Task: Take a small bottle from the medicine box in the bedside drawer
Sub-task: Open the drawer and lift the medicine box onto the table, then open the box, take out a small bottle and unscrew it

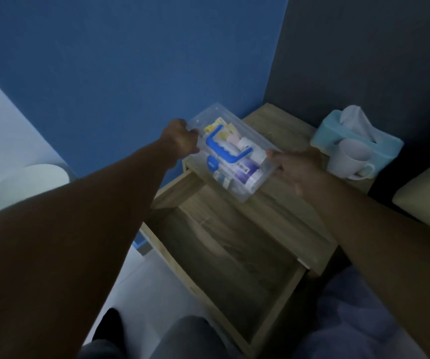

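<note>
Both hands on the clear medicine box (pixel 230 154), held at the near left edge of the bedside table top (pixel 283 130), above the open drawer (pixel 224 255). Left hand (pixel 181 139): fingers clamped on the box's far left end. Right hand (pixel 298 165): gripping the near right end, finger detail blurred. Lid shut, blue handle (pixel 225 146) on top. Bottles visible through the plastic, still inside; purple-label one (pixel 246 172) at the near end. Mug (pixel 348 158) and tissue box (pixel 356 137) to the right.

Both arms outstretched (left grip (pixel 183 137), right grip (pixel 299 167) closed).
</note>
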The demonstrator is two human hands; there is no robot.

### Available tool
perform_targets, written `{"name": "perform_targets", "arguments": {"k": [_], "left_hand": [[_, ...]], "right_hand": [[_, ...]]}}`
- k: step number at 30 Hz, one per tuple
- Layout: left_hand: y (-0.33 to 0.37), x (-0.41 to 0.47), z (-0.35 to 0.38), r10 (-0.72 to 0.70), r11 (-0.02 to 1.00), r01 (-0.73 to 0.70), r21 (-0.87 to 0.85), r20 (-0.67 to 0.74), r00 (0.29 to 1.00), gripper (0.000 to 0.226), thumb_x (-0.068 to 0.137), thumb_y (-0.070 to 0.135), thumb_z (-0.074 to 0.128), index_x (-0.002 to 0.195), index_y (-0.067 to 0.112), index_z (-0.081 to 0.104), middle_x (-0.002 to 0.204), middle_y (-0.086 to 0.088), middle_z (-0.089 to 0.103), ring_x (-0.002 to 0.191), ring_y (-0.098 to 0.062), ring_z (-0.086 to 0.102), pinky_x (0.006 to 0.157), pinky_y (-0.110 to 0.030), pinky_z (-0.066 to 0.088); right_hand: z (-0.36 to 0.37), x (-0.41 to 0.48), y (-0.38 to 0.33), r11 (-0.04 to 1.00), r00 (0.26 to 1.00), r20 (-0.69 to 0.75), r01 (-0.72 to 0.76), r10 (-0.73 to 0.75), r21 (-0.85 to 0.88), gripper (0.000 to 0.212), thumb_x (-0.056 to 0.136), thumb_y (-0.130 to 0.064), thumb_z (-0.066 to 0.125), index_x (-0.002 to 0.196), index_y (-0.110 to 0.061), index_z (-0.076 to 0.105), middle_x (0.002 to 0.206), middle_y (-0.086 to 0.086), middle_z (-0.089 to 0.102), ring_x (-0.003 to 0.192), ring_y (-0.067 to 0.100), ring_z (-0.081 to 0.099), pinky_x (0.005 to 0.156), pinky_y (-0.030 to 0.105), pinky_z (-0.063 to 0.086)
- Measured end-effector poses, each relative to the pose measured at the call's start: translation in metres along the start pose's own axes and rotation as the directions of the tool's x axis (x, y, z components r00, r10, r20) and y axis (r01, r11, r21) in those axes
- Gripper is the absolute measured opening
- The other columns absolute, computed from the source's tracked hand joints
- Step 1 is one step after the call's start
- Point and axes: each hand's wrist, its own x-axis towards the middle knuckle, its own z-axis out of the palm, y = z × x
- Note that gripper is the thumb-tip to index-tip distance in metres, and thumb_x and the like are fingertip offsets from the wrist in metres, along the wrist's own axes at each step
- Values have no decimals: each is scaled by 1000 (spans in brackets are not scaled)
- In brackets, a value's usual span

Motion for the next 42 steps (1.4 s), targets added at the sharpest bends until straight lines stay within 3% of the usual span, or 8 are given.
{"name": "perform_targets", "arguments": {"k": [6, 11, 16, 20, 25, 29, 34, 42], "left_hand": [[-15, 34, 29, -37, 998, 41, -52, 68, 997, 46, 91, 18, 65, 129, -5, 53, 130, -24, 58, 103, -38, 69, 89, -47, 58], [-26, 45, 35, -30, 993, 36, -110, 57, 998, 33, 93, 18, 63, 116, -5, 59, 123, -21, 63, 105, -36, 68, 92, -48, 57], [-32, 27, 43, 23, 987, -13, -162, 63, 998, 66, 98, 17, 54, 154, 15, 19, 141, -3, 42, 118, -28, 58, 98, -47, 53], [-54, 3, 61, -30, 980, 36, -194, 35, 999, 48, 93, 12, 54, 139, 10, 42, 123, -14, 58, 119, -35, 59, 97, -43, 53], [-58, -8, 82, -275, 824, 282, -492, 88, 957, 41, 93, 10, 57, 134, 8, 53, 123, -16, 63, 107, -30, 67, 93, -43, 57], [-55, -8, 84, -321, 759, 305, -575, 76, 944, 26, 87, 20, 65, 106, 3, 65, 103, -17, 70, 83, -25, 69, 81, -37, 61], [-62, -9, 95, -317, 826, 254, -503, -41, 948, 57, 69, 54, 80, 104, 12, 63, 96, -8, 69, 81, -20, 64, 81, -40, 60], [-77, -24, 97, -148, 898, 64, -436, -162, 976, 22, 94, 26, 59, 113, 19, 67, 111, -3, 70, 102, -20, 68, 92, -42, 58]], "right_hand": [[3, 38, 12, 996, 997, -67, 30, -36, -87, 53, 78, -35, 82, 118, -4, 67, 108, 6, 72, 80, 12, 68, 61, 23, 53], [3, 51, 14, 990, 993, -70, 83, -92, -113, 48, 80, -35, 81, 115, -4, 71, 105, 9, 76, 90, 20, 73, 86, 36, 61], [-3, 42, 13, 851, 946, -39, 271, -322, -449, 49, 88, -47, 69, 122, -11, 68, 106, 4, 74, 83, 10, 68, 48, 2, 40], [-4, 35, 19, 679, 833, 116, 513, -540, -525, 64, 91, -48, 63, 143, -12, 49, 135, 10, 63, 124, 25, 60, 91, 25, 47], [-3, 29, 27, 450, 808, 376, 571, -453, -686, 85, 92, -69, 38, 154, -12, 29, 164, 6, 26, 148, 25, 32, 117, 44, 35], [0, 27, 14, 400, 843, 366, 516, -394, -758, 116, 70, -89, 47, 156, -14, 24, 167, 1, 20, 150, 22, 27, 118, 42, 33], [3, 30, 12, 309, 865, 370, 474, -339, -825, 133, 59, -88, 62, 158, -13, 15, 169, 3, 9, 153, 24, 16, 120, 39, 24], [12, 33, 20, 264, 879, 341, 434, -332, -861, 137, 61, -76, 74, 158, -11, 3, 169, 6, 1, 155, 25, 6, 121, 43, 18]]}}
